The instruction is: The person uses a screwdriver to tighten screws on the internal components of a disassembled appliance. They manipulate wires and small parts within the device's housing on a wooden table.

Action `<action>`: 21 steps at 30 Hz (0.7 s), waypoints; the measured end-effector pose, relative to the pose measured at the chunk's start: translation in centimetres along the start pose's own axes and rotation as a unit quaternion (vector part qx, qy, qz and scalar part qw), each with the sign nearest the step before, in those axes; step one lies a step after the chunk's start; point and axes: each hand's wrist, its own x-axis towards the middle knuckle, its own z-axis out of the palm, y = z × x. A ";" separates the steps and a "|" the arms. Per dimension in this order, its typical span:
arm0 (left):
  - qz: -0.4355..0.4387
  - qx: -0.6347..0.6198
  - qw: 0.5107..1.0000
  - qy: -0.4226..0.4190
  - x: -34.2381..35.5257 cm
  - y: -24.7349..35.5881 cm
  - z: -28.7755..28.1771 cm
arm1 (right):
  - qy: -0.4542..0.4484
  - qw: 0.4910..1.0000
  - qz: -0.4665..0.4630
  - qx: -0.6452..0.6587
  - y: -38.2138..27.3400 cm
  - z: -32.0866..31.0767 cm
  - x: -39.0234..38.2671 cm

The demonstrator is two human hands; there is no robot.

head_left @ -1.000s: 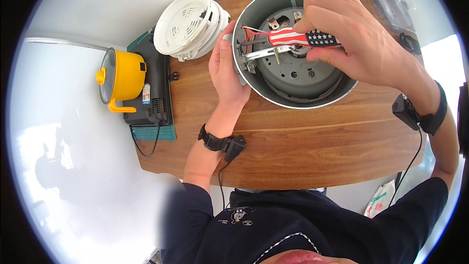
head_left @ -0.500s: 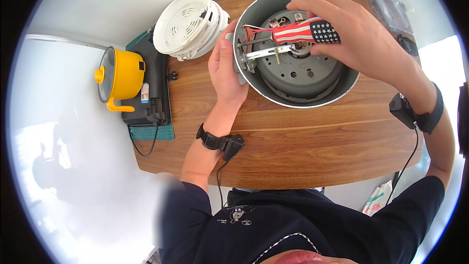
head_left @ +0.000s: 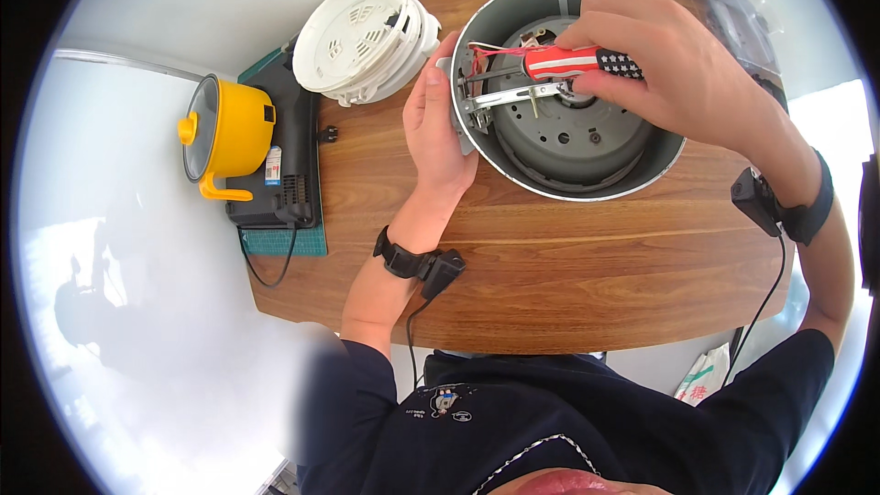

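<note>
My left hand grips the left side of a round metal appliance body, fingers wrapped along its outside. Inside lie a grey perforated plate, a silver metal lever and red and white wires by the left wall. My right hand reaches over the right side, closed on the handle of a screwdriver with red and white stripes and white stars on black. Its shaft points left toward the parts on that wall; the tip is too small to make out.
White plastic rings and discs sit stacked at back left. A yellow pot rests on a black device over a green mat, with a cord. Clear plastic lies at back right of the wooden table.
The appliance and my left hand have shifted slightly right. The screwdriver handle looks turned and lies slightly further right, with my right hand's fingers repositioned around it.
</note>
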 end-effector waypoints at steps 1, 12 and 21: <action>-0.002 -0.001 1.000 0.000 0.0 0.1 0.0 | 0.020 1.000 -0.020 0.000 0.2 0.5 -0.2; -0.004 0.005 1.000 -0.007 0.0 0.4 0.1 | -0.005 0.972 -0.186 -0.141 0.5 -0.3 -0.2; -0.015 -0.009 1.000 -0.020 0.0 0.2 -0.4 | 0.066 0.943 -0.265 -0.192 0.2 -0.5 0.9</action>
